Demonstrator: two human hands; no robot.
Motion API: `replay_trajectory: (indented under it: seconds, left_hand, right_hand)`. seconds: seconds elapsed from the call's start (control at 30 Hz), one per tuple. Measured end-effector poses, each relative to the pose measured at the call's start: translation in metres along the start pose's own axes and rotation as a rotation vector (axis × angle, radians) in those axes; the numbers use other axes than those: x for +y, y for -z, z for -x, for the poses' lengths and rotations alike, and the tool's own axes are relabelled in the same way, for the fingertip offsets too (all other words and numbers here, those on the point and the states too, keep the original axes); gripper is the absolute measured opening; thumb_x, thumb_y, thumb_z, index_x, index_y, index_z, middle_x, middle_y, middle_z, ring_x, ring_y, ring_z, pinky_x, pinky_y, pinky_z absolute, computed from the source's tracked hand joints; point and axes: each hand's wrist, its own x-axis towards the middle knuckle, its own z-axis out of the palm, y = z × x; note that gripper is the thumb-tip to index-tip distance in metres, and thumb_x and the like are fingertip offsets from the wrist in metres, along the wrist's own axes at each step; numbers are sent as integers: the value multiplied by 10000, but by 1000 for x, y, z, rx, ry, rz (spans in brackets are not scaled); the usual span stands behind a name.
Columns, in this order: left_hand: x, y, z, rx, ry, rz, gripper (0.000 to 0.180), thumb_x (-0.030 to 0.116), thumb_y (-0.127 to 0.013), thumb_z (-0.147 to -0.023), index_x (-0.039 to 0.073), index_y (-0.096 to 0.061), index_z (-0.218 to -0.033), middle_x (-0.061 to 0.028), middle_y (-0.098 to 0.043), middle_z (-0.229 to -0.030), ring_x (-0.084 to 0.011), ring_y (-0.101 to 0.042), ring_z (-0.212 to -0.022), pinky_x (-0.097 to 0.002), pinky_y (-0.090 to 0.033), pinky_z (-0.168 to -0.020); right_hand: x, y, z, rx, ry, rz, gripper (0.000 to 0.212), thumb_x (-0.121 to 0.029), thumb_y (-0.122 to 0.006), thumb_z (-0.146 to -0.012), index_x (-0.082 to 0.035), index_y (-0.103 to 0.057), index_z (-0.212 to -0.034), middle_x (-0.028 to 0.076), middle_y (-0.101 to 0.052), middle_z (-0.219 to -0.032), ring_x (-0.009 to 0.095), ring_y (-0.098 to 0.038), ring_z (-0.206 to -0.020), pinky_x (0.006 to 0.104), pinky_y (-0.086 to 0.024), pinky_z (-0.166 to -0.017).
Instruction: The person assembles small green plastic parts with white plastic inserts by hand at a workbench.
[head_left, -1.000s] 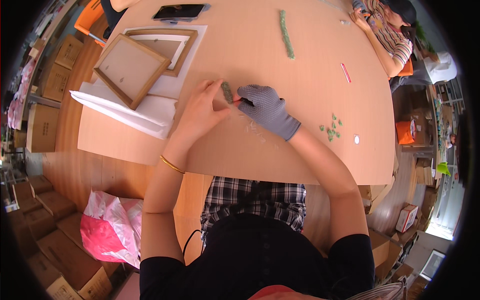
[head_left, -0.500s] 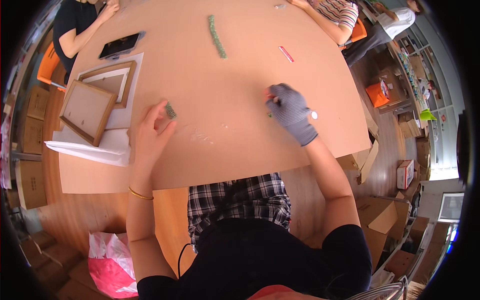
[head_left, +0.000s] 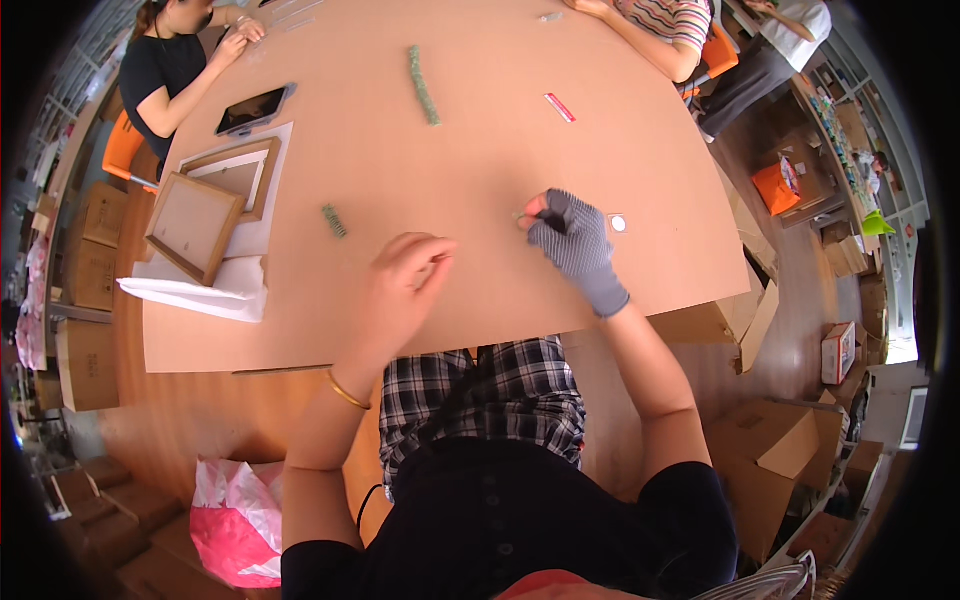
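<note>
My bare left hand (head_left: 405, 285) is held over the near middle of the brown table top (head_left: 470, 290), its fingertips pressed together. Whether anything is between them is too blurred to tell. Across from it, my right hand (head_left: 575, 238) wears a grey fingerless glove and pinches something tiny at its fingertips. What that is I cannot make out. Left of my left hand lies a short row of small green pieces (head_left: 334, 221). A longer green row (head_left: 422, 85) stretches out farther back. Beside my right hand sits a small white disc (head_left: 618, 223).
Wooden frames (head_left: 195, 225) rest on white sheets at the left, with a phone (head_left: 253, 111) behind. A red-and-white strip (head_left: 560, 107) lies at the far right. Two people sit at the table's far side. Cardboard boxes (head_left: 760, 435) and a pink-and-white bag (head_left: 238, 525) stand on the floor.
My left hand has left the short green row and moved right, its fingers closing together. My right hand stays near its place, fingertips pinched. The view has shifted slightly.
</note>
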Motion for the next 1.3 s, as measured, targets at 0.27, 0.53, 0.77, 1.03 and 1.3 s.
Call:
replay_trajectory:
  seconds: [0.27, 0.53, 0.77, 1.03, 1.3]
  left_hand:
    - [21, -38, 0, 175, -281, -120, 160, 13, -763, -806, 49, -708, -953, -95, -709, -902, -261, -680, -788, -355, -547, -675]
    - [26, -30, 5, 247, -588, -347, 156, 6, -760, -794, 21, -678, -925, -67, -666, -856, -236, -666, -756, -345, -532, -620]
    - [31, -24, 5, 229, -529, -343, 213, -40, -743, -737, 52, -611, -877, -53, -622, -808, -226, -627, -710, -344, -512, -615]
    - [15, -7, 22, 70, -357, -114, 192, -49, -739, -752, 56, -611, -850, -53, -627, -790, -237, -620, -718, -337, -501, -628]
    - [-35, 27, 35, -10, -149, -365, 100, 22, -724, -823, 53, -631, -843, -76, -660, -826, -254, -642, -772, -356, -516, -660]
  right_hand:
    - [-39, -30, 53, -16, -308, -519, 138, -20, -651, -933, -20, -654, -1072, 50, -722, -893, 103, -690, -746, 215, -513, -604]
    - [-41, -39, 67, 10, -307, -784, 159, -11, -642, -932, -14, -664, -1088, 72, -711, -932, 121, -664, -799, 242, -515, -639]
    - [-50, -49, 72, 52, -363, -946, 132, -12, -653, -932, -39, -671, -1061, 70, -695, -998, 118, -643, -880, 245, -502, -705]
    - [-48, -58, 45, 60, -389, -1148, 125, -49, -619, -978, -46, -631, -1103, 61, -690, -972, 87, -596, -769, 224, -455, -642]
    - [-40, -95, -25, -225, -102, -44, 61, -78, -648, -933, -27, -672, -958, 53, -670, -815, 109, -616, -697, 254, -495, -636]
